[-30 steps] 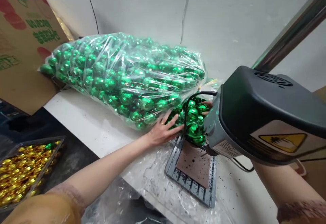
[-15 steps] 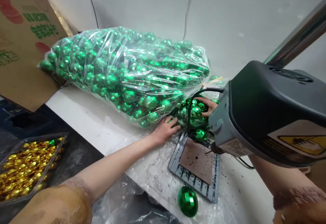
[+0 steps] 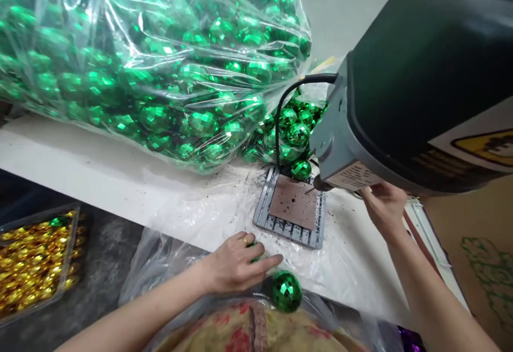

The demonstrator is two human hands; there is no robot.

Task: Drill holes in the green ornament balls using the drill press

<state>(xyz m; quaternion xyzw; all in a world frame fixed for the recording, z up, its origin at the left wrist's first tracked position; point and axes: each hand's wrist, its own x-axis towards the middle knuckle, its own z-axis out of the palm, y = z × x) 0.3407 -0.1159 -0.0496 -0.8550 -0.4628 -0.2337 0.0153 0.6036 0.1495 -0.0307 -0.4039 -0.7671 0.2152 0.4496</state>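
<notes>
My left hand [image 3: 239,262] is closed over a small green faceted ball [image 3: 252,245], which shows only in slivers between the fingers. Just right of its fingertips, a larger shiny green ball [image 3: 287,291] lies at the table's front edge. My right hand [image 3: 385,206] is at the right side of the bench drill [image 3: 385,90], its fingers curled and partly hidden by the drill housing; what they grip is hidden. Under the drill bit [image 3: 310,190] sits a slotted grey base [image 3: 288,236] with a brown board [image 3: 294,202] that has a dark hole.
A big clear bag of green balls [image 3: 160,74] fills the back left. Loose green balls [image 3: 298,133] pile behind the base, near a black cable [image 3: 278,122]. A bin of gold balls [image 3: 32,266] stands lower left; a cardboard box [image 3: 481,245] is at right.
My left hand has drawn back from the bag to the table's front edge, with green now between its fingers. My right hand has left the ball pile for the drill's right side.
</notes>
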